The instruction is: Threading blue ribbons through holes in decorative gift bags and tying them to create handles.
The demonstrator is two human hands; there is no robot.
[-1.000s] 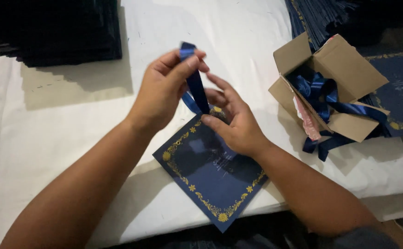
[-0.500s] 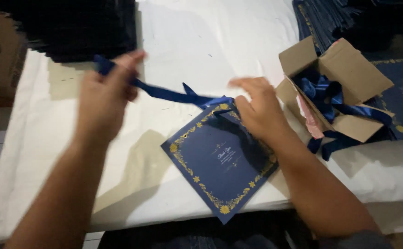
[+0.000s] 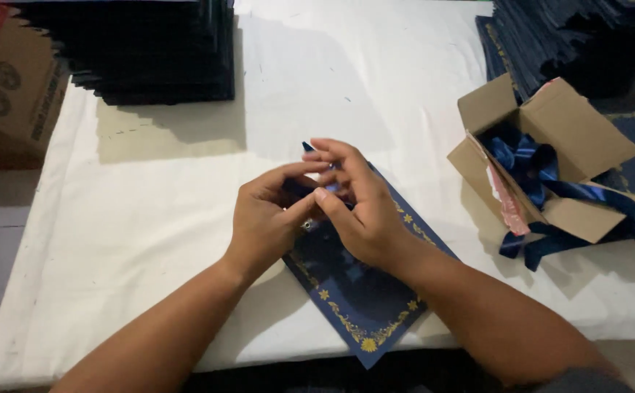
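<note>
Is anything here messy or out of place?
Slightly: blue ribbons spill out of the open cardboard box onto the white cloth. The dark blue card under both hands lies askew, one corner past the table edge.

The card [image 3: 361, 306] near the middle is dark navy with a gold floral border along its edges. The worktop [image 3: 376, 80] is covered in plain white cloth. At the right, a brown cardboard box [image 3: 579, 138] holds shiny royal-blue ribbons [image 3: 528, 164]. The far-left stack of cards [image 3: 150, 47] is near-black navy.
</note>
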